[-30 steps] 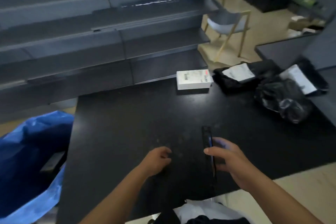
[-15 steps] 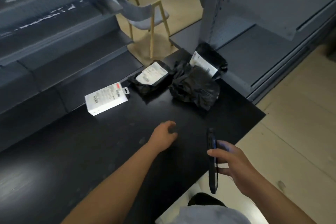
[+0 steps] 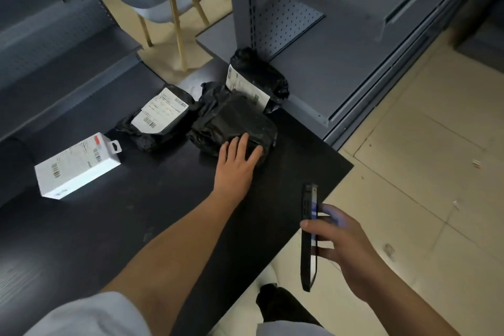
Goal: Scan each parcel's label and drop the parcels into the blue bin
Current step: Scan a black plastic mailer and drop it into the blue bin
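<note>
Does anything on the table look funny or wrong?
One thing: the black parcel under the left hand shows no label, unlike the other three parcels. Its label may be face down. Nothing looks spilled or broken.

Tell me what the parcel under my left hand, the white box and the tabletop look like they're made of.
The parcel under the left hand, the middle black parcel, looks like thin glossy plastic film: it is wrinkled and catches highlights. The white box looks like smooth, coated cardboard, with crisp edges and a hang tab. The table has a matte black surface, perhaps laminate or painted board; which one cannot be told.
</note>
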{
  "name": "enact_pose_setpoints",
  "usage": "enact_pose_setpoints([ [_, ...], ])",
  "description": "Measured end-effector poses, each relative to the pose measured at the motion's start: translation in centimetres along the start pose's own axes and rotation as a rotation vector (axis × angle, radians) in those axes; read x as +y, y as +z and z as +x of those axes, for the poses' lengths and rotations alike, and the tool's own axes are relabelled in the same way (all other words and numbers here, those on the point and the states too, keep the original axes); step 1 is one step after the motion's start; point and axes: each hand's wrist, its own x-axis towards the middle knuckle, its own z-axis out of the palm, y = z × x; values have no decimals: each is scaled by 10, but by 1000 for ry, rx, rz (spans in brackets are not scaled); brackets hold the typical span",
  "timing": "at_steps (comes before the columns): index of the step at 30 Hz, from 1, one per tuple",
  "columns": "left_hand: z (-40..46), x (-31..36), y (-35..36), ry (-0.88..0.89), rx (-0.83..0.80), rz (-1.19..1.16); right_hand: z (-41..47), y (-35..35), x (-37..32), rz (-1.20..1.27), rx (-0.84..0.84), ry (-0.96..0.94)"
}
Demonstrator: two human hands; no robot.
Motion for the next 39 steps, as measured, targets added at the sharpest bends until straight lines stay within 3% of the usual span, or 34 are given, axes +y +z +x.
enact_pose_setpoints([
  [5,15,-2,-11,-2,250,-104,0,-10,0,-25,39,-3],
  [10,-6,-17,-50,-127,375,-511,8,-5,-6,3,11,11],
  [14,-64,-31,-100,-458,363,-1147,15,19,-18,-2,-50,-24],
  [24,-236,-83,-95,-1176,500,-1487,19,108,-44,-118,-325,-69],
  [27,-265,-102,-81,-1454,481,-1622,17,135,-40,-161,-375,-83],
  [30,-289,-120,-68,-1614,426,-1765,13,154,-34,-211,-458,-77],
  [32,-304,-126,-53,-1697,422,-1730,12,159,-27,-238,-488,-59],
  [34,-317,-128,-39,-1705,392,-1401,11,159,-18,-245,-491,-41],
  [37,-320,-116,-39,-1434,337,-1033,11,155,-5,-253,-457,-9],
  [39,-316,-110,-33,-1165,177,-887,10,154,1,-242,-431,0],
])
